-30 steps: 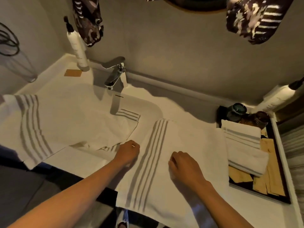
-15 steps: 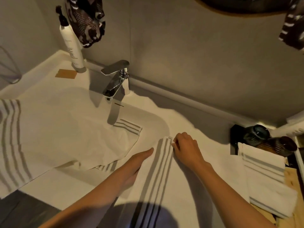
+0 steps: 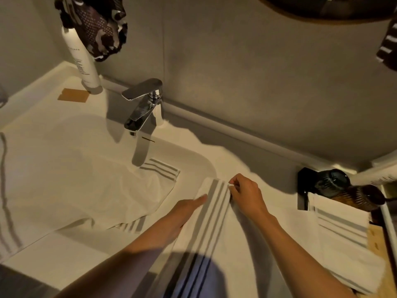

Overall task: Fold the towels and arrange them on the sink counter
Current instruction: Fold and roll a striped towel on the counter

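Note:
A white towel with grey stripes (image 3: 214, 214) lies over the counter's front right part and hangs past the near edge. My right hand (image 3: 247, 195) pinches its far corner beside the stripes. My left hand (image 3: 182, 216) lies flat on the towel's left edge, fingers straight and together. A second striped towel (image 3: 81, 186) lies unfolded across the sink basin and the counter to the left. A folded striped towel (image 3: 343, 239) rests on the tray at the right.
A chrome faucet (image 3: 144, 106) stands behind the white basin (image 3: 193, 155). A tall white bottle (image 3: 83, 63) and a brown card (image 3: 74, 95) sit at the back left. The black tray (image 3: 301, 190) holds dark glass jars (image 3: 337, 181). Patterned cloth (image 3: 101, 24) hangs above.
Both hands moved from the towel's near part to its far edge. My right hand took hold of the far corner. The view shifted closer and to the left.

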`<state>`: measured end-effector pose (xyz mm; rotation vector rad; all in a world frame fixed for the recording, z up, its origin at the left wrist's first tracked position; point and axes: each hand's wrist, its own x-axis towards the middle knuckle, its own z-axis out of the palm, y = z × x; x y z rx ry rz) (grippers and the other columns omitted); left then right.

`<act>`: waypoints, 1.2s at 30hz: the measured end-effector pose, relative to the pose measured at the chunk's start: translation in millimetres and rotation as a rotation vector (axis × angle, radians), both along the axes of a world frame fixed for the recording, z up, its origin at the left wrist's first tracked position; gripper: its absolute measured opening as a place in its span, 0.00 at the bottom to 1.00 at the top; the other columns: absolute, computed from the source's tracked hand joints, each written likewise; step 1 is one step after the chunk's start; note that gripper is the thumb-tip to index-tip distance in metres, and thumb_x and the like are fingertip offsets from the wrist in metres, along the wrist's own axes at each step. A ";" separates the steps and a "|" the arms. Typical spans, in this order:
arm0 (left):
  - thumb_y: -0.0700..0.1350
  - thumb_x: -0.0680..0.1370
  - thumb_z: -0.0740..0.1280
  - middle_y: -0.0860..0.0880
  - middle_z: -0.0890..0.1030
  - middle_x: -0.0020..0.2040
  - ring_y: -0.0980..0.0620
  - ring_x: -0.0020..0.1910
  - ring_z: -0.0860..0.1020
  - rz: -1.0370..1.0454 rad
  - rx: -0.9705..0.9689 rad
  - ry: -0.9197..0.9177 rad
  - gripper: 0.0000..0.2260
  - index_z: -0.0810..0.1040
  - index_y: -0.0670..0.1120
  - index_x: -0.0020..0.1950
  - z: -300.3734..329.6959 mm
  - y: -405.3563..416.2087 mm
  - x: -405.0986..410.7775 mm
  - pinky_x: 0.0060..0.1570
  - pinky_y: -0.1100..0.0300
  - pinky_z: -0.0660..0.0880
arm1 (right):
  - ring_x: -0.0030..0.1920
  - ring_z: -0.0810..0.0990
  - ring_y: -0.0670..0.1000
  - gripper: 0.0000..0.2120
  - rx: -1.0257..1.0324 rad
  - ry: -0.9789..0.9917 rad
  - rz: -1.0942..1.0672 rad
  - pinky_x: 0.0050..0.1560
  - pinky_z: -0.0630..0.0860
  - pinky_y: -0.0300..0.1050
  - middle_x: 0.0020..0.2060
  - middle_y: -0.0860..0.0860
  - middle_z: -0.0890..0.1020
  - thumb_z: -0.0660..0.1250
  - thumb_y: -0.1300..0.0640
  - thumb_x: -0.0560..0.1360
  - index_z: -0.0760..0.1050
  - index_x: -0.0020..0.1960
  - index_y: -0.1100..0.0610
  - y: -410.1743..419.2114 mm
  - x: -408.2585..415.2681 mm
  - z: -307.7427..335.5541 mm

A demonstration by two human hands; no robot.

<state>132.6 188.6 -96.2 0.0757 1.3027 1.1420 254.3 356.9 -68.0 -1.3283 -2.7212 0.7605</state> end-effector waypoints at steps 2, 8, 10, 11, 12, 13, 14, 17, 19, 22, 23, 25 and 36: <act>0.56 0.75 0.72 0.48 0.86 0.51 0.47 0.51 0.84 -0.038 -0.095 0.224 0.20 0.82 0.46 0.62 -5.5 1.5 4.3 0.59 0.51 0.78 | 0.49 0.76 0.55 0.03 0.265 -0.049 0.048 0.48 0.73 0.51 0.48 0.51 0.80 0.62 0.57 0.79 0.74 0.49 0.52 -8.4 1.3 1.2; 0.56 0.81 0.63 0.50 0.82 0.52 0.51 0.49 0.80 -0.098 -0.062 0.806 0.15 0.77 0.48 0.62 1.7 -1.6 22.8 0.50 0.56 0.77 | 0.74 0.64 0.55 0.20 0.343 0.044 0.207 0.75 0.56 0.56 0.73 0.53 0.69 0.53 0.51 0.82 0.69 0.72 0.56 -99.8 46.4 -1.1; 0.56 0.82 0.61 0.50 0.82 0.42 0.51 0.39 0.79 -0.189 -0.035 1.087 0.12 0.74 0.48 0.54 -0.2 -5.2 23.9 0.39 0.56 0.76 | 0.79 0.53 0.51 0.25 0.272 -0.069 0.105 0.77 0.49 0.57 0.78 0.50 0.58 0.48 0.45 0.83 0.60 0.77 0.53 -111.6 85.1 -18.7; 0.57 0.82 0.60 0.49 0.79 0.36 0.51 0.33 0.77 -0.240 -0.047 1.195 0.12 0.71 0.48 0.50 -1.8 -7.1 24.2 0.32 0.56 0.72 | 0.79 0.49 0.49 0.27 0.257 -0.107 0.070 0.77 0.47 0.56 0.79 0.49 0.54 0.46 0.43 0.83 0.56 0.79 0.51 -113.3 105.1 -26.3; 0.56 0.82 0.60 0.49 0.75 0.31 0.51 0.29 0.74 -0.279 -0.062 1.263 0.12 0.68 0.49 0.46 -3.0 -8.0 26.9 0.28 0.57 0.68 | 0.79 0.46 0.48 0.27 0.258 -0.127 0.056 0.77 0.45 0.56 0.79 0.47 0.52 0.45 0.41 0.83 0.54 0.79 0.50 -113.2 122.6 -31.6; 0.56 0.82 0.61 0.50 0.73 0.29 0.51 0.27 0.72 -0.290 -0.060 1.293 0.13 0.66 0.48 0.45 -4.5 -7.4 29.4 0.26 0.57 0.64 | 0.79 0.45 0.47 0.27 0.258 -0.143 0.055 0.77 0.44 0.56 0.79 0.47 0.51 0.45 0.41 0.83 0.52 0.80 0.49 -112.3 133.5 -34.0; 0.55 0.82 0.61 0.50 0.72 0.29 0.51 0.27 0.72 -0.287 -0.059 1.292 0.13 0.66 0.47 0.44 -4.3 -6.3 33.0 0.26 0.57 0.62 | 0.79 0.43 0.46 0.27 0.253 -0.150 0.056 0.78 0.44 0.55 0.79 0.46 0.50 0.44 0.41 0.83 0.50 0.80 0.48 -112.1 139.5 -34.7; 0.49 0.82 0.61 0.49 0.78 0.41 0.49 0.36 0.76 -0.221 -0.083 1.362 0.10 0.70 0.43 0.56 7.8 -5.5 48.9 0.32 0.57 0.68 | 0.79 0.43 0.47 0.27 0.240 -0.102 0.050 0.78 0.44 0.55 0.79 0.49 0.50 0.45 0.43 0.83 0.49 0.80 0.50 -115.3 144.4 -30.3; 0.42 0.80 0.63 0.45 0.76 0.59 0.45 0.53 0.77 -0.200 0.030 1.616 0.14 0.70 0.42 0.65 15.4 -12.3 68.2 0.49 0.52 0.74 | 0.79 0.49 0.50 0.25 0.239 0.009 -0.017 0.77 0.49 0.55 0.79 0.52 0.56 0.51 0.47 0.83 0.56 0.79 0.54 -117.9 154.3 -16.8; 0.44 0.81 0.62 0.46 0.68 0.74 0.47 0.71 0.68 -0.481 0.444 1.756 0.19 0.71 0.45 0.71 18.6 -21.9 108.4 0.73 0.54 0.61 | 0.68 0.70 0.55 0.20 0.367 0.211 -0.316 0.68 0.66 0.55 0.66 0.54 0.73 0.63 0.56 0.79 0.69 0.69 0.58 -111.0 183.0 12.8; 0.47 0.82 0.60 0.47 0.65 0.76 0.47 0.74 0.64 -0.631 0.529 1.756 0.20 0.69 0.46 0.74 16.0 -25.2 124.7 0.76 0.54 0.55 | 0.63 0.72 0.56 0.19 0.394 0.225 -0.444 0.63 0.69 0.54 0.61 0.54 0.75 0.66 0.56 0.77 0.70 0.67 0.58 -107.9 195.8 23.0; 0.50 0.84 0.53 0.49 0.59 0.79 0.48 0.78 0.56 -0.841 0.537 1.759 0.22 0.62 0.48 0.78 7.2 -31.0 149.0 0.77 0.53 0.48 | 0.57 0.74 0.58 0.20 0.354 0.160 -0.609 0.56 0.70 0.53 0.55 0.55 0.77 0.69 0.53 0.75 0.71 0.64 0.58 -97.3 212.8 36.4; 0.58 0.85 0.44 0.54 0.41 0.80 0.51 0.79 0.38 -0.979 0.363 1.723 0.26 0.42 0.52 0.81 -0.9 -25.6 175.8 0.75 0.52 0.38 | 0.35 0.75 0.50 0.10 -0.059 0.245 -0.698 0.28 0.64 0.38 0.40 0.56 0.79 0.62 0.55 0.80 0.73 0.48 0.62 -43.4 250.9 59.2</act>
